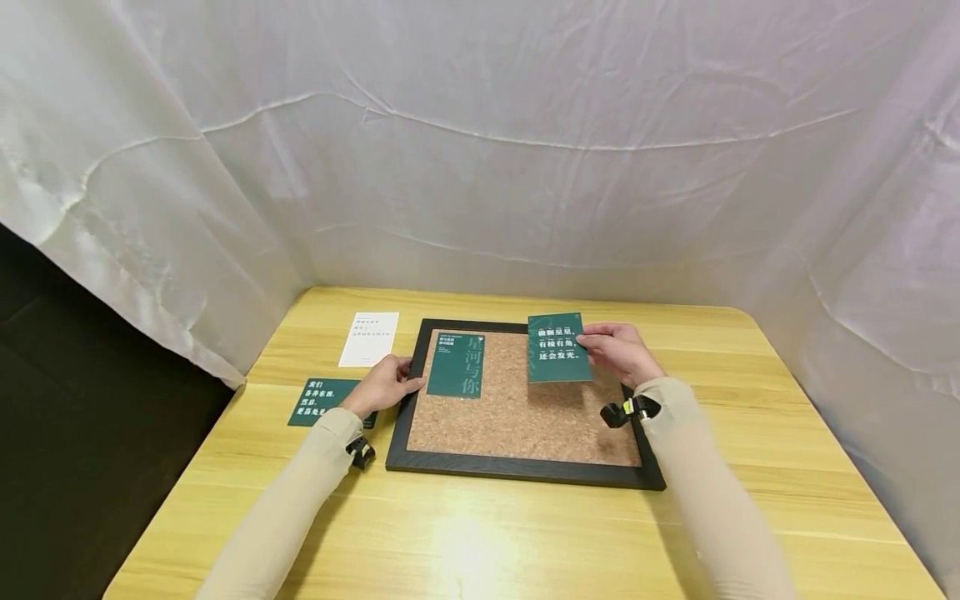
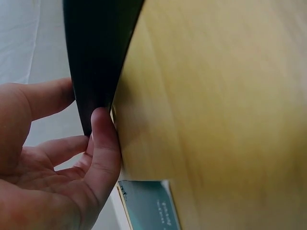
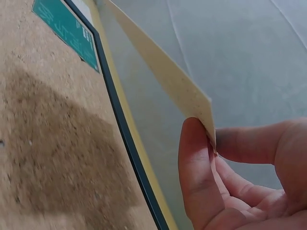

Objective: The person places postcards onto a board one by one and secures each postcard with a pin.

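A green card with white lettering (image 1: 559, 348) is pinched by my right hand (image 1: 621, 352) at its right edge, raised above the cork board (image 1: 517, 437). In the right wrist view the card's pale back (image 3: 172, 79) shows between thumb and fingers. My left hand (image 1: 382, 385) grips the board's black frame (image 1: 525, 468) on its left side. The left wrist view shows thumb and fingers on either side of that dark frame (image 2: 98, 52). Another green card (image 1: 456, 367) lies upright on the cork at upper left.
Left of the board lie a white card (image 1: 369, 339) and a green card (image 1: 318, 402) partly hidden by my left hand. Everything rests on a light wooden table (image 1: 750, 467). White cloth (image 1: 480, 208) hangs behind the table.
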Available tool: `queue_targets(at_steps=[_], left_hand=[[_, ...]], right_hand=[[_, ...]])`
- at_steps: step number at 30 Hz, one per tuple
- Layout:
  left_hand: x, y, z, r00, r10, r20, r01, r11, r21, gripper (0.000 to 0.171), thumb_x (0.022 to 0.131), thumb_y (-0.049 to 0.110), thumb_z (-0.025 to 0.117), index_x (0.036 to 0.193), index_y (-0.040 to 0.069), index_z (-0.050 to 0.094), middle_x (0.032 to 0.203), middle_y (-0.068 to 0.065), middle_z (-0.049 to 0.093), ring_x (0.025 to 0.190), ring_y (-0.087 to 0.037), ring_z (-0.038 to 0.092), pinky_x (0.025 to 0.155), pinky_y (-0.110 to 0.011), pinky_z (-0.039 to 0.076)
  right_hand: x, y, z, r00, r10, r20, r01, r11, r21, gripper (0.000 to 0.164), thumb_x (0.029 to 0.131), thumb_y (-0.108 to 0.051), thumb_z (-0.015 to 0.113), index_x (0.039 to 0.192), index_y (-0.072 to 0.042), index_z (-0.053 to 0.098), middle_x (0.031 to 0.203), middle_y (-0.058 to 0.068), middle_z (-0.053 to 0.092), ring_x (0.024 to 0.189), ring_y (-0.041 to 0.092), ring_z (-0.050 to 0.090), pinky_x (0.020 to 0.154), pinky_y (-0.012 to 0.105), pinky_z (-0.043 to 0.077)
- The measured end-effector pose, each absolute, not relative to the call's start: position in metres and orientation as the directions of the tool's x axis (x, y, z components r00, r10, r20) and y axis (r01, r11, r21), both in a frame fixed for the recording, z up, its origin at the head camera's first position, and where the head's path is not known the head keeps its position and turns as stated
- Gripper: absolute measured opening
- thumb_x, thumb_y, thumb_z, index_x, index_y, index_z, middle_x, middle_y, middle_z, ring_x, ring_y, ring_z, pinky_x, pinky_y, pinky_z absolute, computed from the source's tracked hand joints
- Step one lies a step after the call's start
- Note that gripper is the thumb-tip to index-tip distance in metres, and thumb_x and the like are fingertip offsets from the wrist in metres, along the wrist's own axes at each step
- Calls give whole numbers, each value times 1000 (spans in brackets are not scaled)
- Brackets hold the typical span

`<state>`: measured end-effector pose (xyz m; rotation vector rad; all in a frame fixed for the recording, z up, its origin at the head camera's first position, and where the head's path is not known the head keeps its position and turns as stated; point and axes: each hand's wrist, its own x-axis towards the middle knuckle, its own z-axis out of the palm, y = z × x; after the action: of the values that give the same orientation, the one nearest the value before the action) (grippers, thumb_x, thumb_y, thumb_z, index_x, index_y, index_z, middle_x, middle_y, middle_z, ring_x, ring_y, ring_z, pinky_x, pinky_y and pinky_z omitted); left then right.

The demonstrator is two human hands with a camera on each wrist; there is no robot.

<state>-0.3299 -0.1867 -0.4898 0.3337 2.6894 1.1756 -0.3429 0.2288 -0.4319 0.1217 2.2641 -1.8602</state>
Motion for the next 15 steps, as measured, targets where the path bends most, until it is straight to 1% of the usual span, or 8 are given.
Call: queue_targets(at_steps=[8,11,15], left_hand=[[-331,-186,-490,-956,280,-83,126,654,746,32,103,19,65,129,1,68,95,-12,71,72,-16,60,64,-28,49],[-332,-186,-490,-955,284,-80,130,649,750,33,103,17,64,132,0,67,96,-13,73,72,-15,61,64,-27,49],[-332,-186,-489,-956,283,-75,135,655,744,32,103,18,65,130,0,68,94,-12,73,71,-15,61,63,-27,49]], right_hand=[[-348,211,-435,-974,-72,-217,199,201,-959,51,100,-12,66,142,12,50,87,-7,63,70,-1,61,66,17,56],[-349,205,-437,-973,-72,-219,199,216,-956,50,100,-12,66,141,12,50,89,-5,63,70,-1,61,66,18,56],[-351,199,-440,-970,-69,-233,211,241,-947,49,101,-13,66,141,9,52,94,-1,64,70,3,61,68,22,56]])
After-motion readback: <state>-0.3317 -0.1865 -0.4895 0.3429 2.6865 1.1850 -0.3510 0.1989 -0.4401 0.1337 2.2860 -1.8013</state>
